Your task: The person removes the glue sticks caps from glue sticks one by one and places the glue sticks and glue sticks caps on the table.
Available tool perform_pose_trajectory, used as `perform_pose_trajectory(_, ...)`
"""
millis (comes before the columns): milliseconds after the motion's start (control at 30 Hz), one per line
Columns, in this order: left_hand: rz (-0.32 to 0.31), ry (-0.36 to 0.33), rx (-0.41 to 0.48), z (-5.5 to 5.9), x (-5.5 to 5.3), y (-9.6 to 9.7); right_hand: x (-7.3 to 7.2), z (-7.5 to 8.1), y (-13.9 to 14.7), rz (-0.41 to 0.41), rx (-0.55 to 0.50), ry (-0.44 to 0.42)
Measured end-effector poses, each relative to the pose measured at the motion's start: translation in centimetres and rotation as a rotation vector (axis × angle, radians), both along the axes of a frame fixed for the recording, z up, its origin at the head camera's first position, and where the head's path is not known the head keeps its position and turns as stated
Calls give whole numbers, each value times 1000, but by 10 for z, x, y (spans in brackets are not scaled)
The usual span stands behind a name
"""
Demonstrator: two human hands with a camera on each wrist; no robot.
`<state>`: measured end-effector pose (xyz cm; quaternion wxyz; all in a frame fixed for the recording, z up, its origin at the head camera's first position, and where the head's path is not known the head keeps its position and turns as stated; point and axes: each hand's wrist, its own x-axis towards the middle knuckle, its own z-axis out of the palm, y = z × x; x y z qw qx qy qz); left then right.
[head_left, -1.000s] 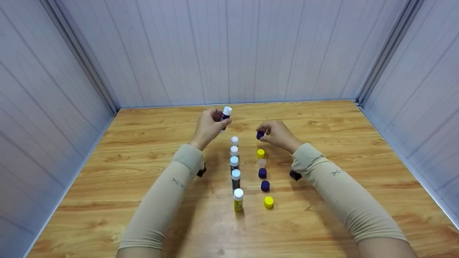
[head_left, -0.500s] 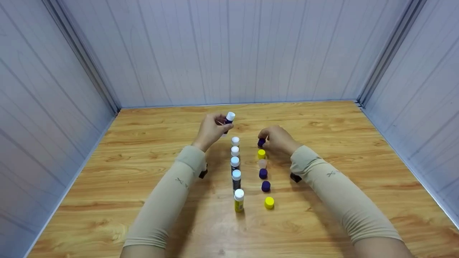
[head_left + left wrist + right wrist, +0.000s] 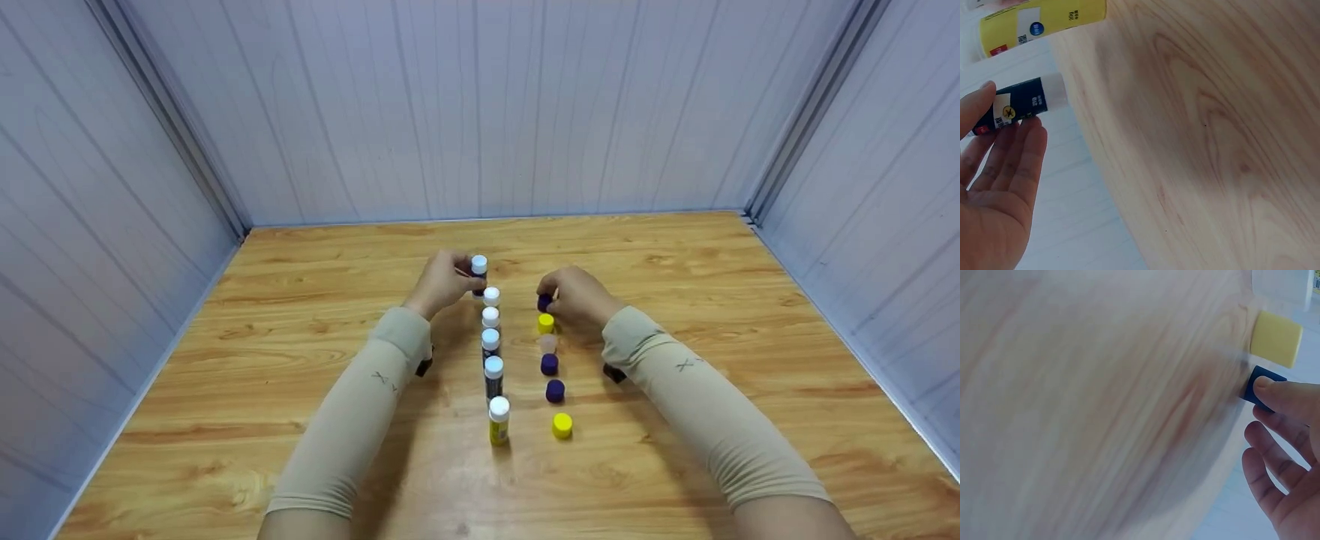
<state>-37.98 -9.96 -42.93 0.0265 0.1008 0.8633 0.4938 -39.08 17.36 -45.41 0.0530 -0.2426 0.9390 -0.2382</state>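
My left hand (image 3: 439, 285) pinches a dark blue glue stick (image 3: 479, 265), upright with its white top upward, at the far end of a row of glue sticks. In the left wrist view, thumb and fingers grip its dark label (image 3: 1024, 101); whether its base touches the table is unclear. To the right, my right hand (image 3: 581, 295) pinches a dark blue cap (image 3: 1253, 387) between thumb and index finger, at or just above the table. A yellow cap (image 3: 1276, 338) lies beside it, nearest in the row of caps.
Several glue sticks stand in the row toward me, the nearest a yellow glue stick (image 3: 499, 421). Alongside runs the cap row, with a clear cap (image 3: 548, 344), dark blue caps (image 3: 555, 391) and a near yellow cap (image 3: 562, 426). Panelled walls (image 3: 480, 112) enclose the wooden table (image 3: 247, 360).
My left hand has lowered the glue stick toward the table and brought it from tilted to upright. My right hand has come down and slightly nearer with the dark blue cap.
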Motion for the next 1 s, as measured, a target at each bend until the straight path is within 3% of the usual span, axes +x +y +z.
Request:
perform_pose_trajectory(267,-40,-33,-40,-11,-3,5,-3,-3,0,42,43,63)
perform_pose_trajectory(733,-115,-53,-99,-14,-13,12,-3,-6,-1,31,5,44)
perform_pose_trajectory(1000,-115,-61,-101,-15,-12,13,-2,-4,0,4,14,18)
